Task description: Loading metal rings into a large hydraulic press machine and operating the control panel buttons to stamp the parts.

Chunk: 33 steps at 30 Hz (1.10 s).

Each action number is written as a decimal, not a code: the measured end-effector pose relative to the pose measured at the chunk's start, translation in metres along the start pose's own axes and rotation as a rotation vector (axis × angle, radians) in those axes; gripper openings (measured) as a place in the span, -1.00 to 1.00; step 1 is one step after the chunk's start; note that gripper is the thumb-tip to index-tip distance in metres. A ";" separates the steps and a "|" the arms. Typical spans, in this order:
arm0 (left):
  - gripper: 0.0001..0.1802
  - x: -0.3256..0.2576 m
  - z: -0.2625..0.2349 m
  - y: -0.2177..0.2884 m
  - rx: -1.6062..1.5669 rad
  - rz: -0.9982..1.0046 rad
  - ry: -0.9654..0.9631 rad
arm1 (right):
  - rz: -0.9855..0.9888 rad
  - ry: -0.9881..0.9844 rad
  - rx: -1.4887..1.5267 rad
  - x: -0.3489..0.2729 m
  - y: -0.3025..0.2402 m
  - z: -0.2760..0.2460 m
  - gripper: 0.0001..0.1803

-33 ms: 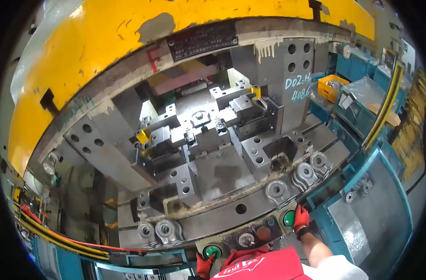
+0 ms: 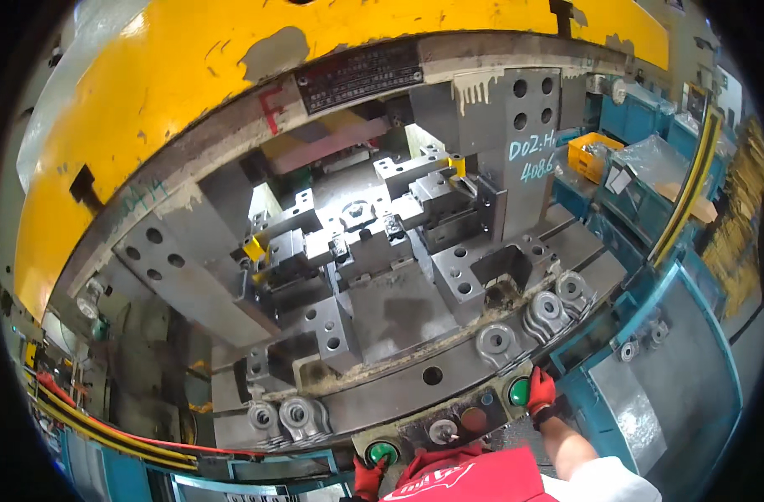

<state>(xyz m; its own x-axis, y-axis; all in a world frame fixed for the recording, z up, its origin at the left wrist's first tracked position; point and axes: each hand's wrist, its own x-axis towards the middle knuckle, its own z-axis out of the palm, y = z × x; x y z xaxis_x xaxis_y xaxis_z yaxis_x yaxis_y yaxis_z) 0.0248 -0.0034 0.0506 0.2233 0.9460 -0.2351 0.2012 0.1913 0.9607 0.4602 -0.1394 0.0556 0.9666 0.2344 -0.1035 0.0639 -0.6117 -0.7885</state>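
My left hand (image 2: 367, 479), in a red glove, is at the left end of the control panel (image 2: 413, 418). A digit reaches onto the left green push button (image 2: 382, 454), apart from the rest of the hand; the lower part is cut off by my red garment. My right hand (image 2: 541, 390), also red-gloved, is against the right green push button (image 2: 519, 391) with its fingers curled in. Neither hand holds a loose thing. Beyond them, a ring-shaped metal part (image 2: 358, 214) sits in the brightly lit middle of the press die (image 2: 380, 243).
Grey forged ring-ended parts lie along the press bed's front edge: several on the right (image 2: 549, 311) and on the left (image 2: 298, 412). A yellow press ram (image 2: 189, 58) arches overhead. Blue metal tray (image 2: 674, 376) and yellow-black guard post (image 2: 689, 188) stand right. An orange bin (image 2: 595, 157) is behind.
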 end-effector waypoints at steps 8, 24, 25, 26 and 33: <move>-0.48 0.018 -0.034 -0.098 0.574 0.143 -0.240 | 0.040 0.090 -0.057 -0.006 -0.011 -0.005 -0.43; -0.04 -0.011 0.008 0.112 1.078 -0.358 -0.154 | -0.067 -0.136 0.164 0.015 0.024 0.001 -0.54; -0.06 -0.013 0.010 0.139 1.046 -0.216 -0.204 | -0.064 -0.162 0.190 0.014 0.025 0.001 -0.54; -0.13 -0.011 0.023 0.177 1.149 -0.257 -0.227 | -0.061 -0.184 0.211 0.014 0.029 0.002 -0.54; -0.33 0.056 0.096 0.323 0.670 0.565 -0.151 | -0.092 -0.188 0.204 0.015 0.039 0.004 -0.52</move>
<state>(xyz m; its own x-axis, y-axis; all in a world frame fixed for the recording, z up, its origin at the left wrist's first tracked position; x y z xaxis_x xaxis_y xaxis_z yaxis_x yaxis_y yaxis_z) 0.1940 0.0861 0.3332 0.5720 0.7991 0.1851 0.5280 -0.5314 0.6625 0.4760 -0.1567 0.0208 0.8950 0.4292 -0.1215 0.0796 -0.4216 -0.9033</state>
